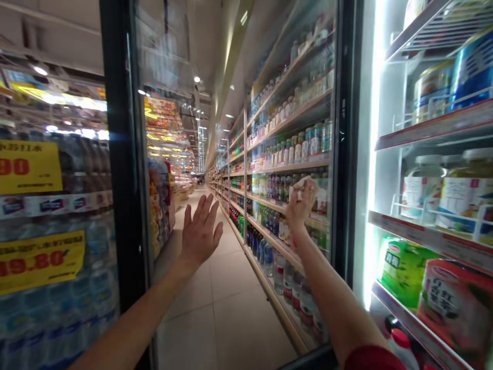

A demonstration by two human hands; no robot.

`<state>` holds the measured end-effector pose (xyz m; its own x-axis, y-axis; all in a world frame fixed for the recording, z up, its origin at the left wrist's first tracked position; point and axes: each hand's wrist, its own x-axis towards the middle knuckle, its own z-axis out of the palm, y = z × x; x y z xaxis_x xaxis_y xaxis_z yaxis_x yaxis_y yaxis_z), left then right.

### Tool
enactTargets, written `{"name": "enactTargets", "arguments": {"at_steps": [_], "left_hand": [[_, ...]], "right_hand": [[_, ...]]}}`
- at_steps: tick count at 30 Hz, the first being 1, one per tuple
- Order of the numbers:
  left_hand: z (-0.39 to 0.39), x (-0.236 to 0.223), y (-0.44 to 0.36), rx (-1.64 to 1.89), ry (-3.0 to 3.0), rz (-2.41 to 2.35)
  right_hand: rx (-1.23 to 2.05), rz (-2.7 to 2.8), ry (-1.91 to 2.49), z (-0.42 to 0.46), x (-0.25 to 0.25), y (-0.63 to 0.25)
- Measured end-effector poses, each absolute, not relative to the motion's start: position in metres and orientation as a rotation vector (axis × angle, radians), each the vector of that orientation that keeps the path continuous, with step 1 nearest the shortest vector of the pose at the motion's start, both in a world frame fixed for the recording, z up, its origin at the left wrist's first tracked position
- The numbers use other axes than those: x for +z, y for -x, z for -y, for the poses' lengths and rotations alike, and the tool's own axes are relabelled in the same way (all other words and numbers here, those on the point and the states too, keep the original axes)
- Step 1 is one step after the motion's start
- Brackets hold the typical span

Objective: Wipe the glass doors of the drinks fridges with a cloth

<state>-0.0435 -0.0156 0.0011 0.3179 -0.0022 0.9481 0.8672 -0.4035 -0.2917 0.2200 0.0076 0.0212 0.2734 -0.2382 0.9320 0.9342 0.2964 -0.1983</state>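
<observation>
A glass door (231, 318) in a black frame stands open before me. My left hand (200, 231) is raised near the middle of the pane, fingers stretched and a little apart, holding nothing. It looks laid flat on the glass, though contact is hard to tell. Farther right and higher, my right hand (301, 203) presses a crumpled pale cloth (307, 183) to the pane. The cloth sticks out above the fingers; the rest is hidden under the hand. Through the pane, long shelves of bottles and cans (288, 151) show behind the right hand.
At right, the lit cooler's shelves (427, 134) hold bottles (421, 187), cans and a green drink pack (404, 264). The door's black frame (129, 205) rises on the left. Beyond it stand stacked water bottles (57, 313) with yellow price signs (42, 262). A tiled aisle floor (192, 308) runs ahead.
</observation>
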Motion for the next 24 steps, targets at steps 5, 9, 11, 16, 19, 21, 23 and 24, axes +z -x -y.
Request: {"name": "enactTargets", "arguments": {"at_steps": [5,9,11,16,19,21,23,24], "left_hand": [[0.014,0.005,0.051,-1.250,1.680,0.805],[0.011,0.002,0.068,-1.222,1.699,0.798],[0.013,0.001,0.071,-1.244,1.686,0.790],[0.024,0.001,0.048,-1.350,1.799,0.646],[0.023,0.001,0.018,-1.269,1.945,0.555],[0.018,0.002,-0.003,-1.216,1.928,0.604],[0.012,0.005,-0.019,-1.158,1.874,0.645],[0.009,0.009,-0.022,-1.110,1.860,0.640]], "right_hand": [[-1.183,1.599,0.708,0.000,0.006,-0.168],[-1.079,1.293,0.799,-0.002,0.019,-0.196],[-0.998,1.077,0.851,-0.007,0.027,-0.201],[-1.057,1.430,0.812,-0.009,0.007,-0.124],[-1.019,1.590,0.873,-0.002,-0.012,-0.096],[-1.010,1.617,0.922,0.001,-0.022,-0.107],[-1.027,1.606,0.933,0.003,-0.030,-0.135],[-1.032,1.568,0.938,0.003,-0.033,-0.151]]}}
